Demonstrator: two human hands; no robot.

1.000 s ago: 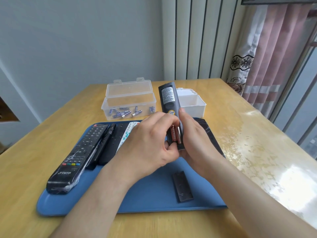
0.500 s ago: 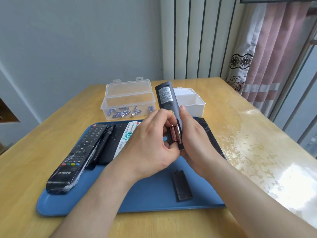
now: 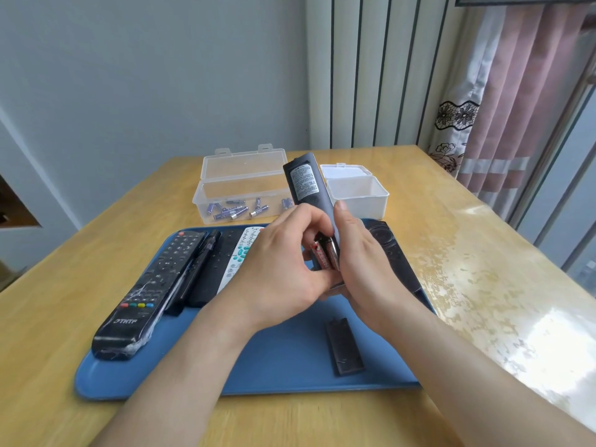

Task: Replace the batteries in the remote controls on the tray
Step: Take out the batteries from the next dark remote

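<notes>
Bright daylight comes from the window (image 3: 574,204) on the right and throws strong white glare across the glossy bench (image 3: 483,285) there. Only faint, soft shadows fall on the blue tray (image 3: 290,366). Wide-angle distortion bends the edges, and detail is slightly soft throughout.

Both forearms come in low, left from 7 o'clock, right from 4 o'clock, meeting mid-frame. Right hand (image 3: 364,262) grips the remote (image 3: 306,185) from its 3 o'clock side, thumb straight up. Left hand (image 3: 283,269), at 9 o'clock, has its fingers curled, pinching the batteries (image 3: 324,256).
</notes>
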